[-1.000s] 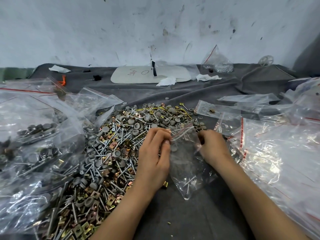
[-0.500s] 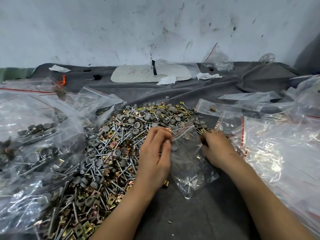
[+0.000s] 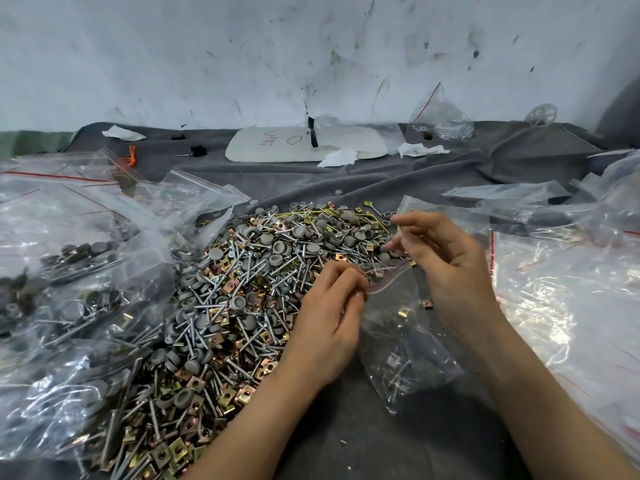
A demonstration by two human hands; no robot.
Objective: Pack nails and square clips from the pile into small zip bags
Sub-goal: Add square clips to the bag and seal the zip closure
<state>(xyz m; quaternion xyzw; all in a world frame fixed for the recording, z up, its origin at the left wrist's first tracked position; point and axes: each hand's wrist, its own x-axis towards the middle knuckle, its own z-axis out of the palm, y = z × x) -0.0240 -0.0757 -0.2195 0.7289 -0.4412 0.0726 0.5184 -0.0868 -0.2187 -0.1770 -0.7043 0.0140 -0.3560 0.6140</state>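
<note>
The small zip bag (image 3: 398,344) lay on the grey cloth (image 3: 346,431) in the head view, between our two forearms. Its long axis ran from the closed bottom near us up to the red-lined mouth at the edge of the pile (image 3: 249,289). Our left hand (image 3: 329,323) pinched the mouth's near corner between thumb and curled fingertips, and the lip slanted from there up and right. A few nails and a square clip or two showed through the plastic.

Our right hand (image 3: 450,271) hovered just past the mouth's far end, over the right fringe of the pile, with the fingers half curled and the thumb close to the forefinger. We could not tell whether it was pinching anything. Loose nails (image 3: 258,268), square clips (image 3: 228,287) and grey caps (image 3: 216,253) lay directly ahead of and to the left of the opening. We judged the right hand the nearer one for feeding, since the mouth sat just below it and faced the pile.

Filled bags (image 3: 69,271) lay to the left and empty bags (image 3: 571,306) to the right.
</note>
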